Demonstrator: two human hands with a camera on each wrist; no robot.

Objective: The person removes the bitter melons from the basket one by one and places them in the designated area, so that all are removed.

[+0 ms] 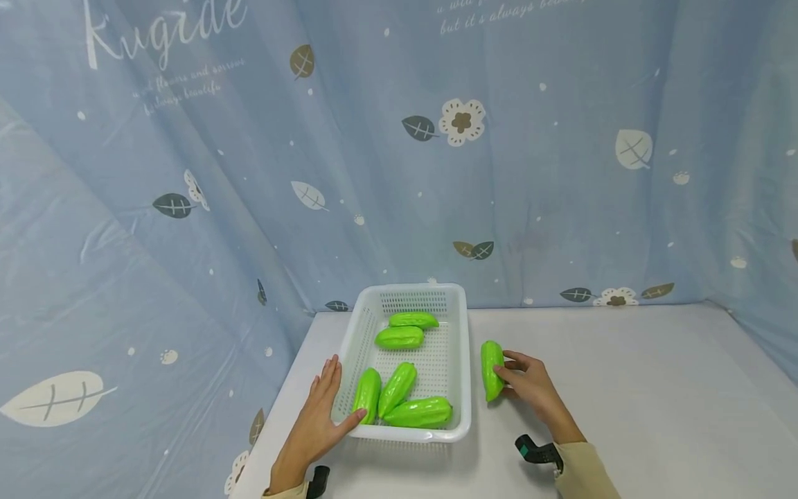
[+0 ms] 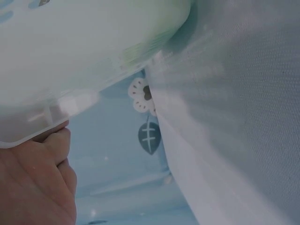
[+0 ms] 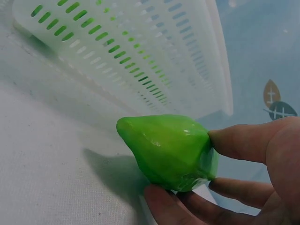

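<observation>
My right hand pinches a glossy green ridged fruit, long and tapered, just right of the white plastic basket. In the right wrist view, thumb and fingers hold the fruit by its blunt end, its narrow tip pointing away and its shadow on the tabletop. My left hand rests at the basket's near left corner, fingers straight along the outside and thumb over the rim. Several similar green fruits lie in the basket: two toward the back, such as this one, the others near the front, including this one.
A white cloth-covered table carries the basket on its left part and stretches off to the right. Behind and to the left hangs a blue curtain with leaf and flower prints, meeting the table's back edge.
</observation>
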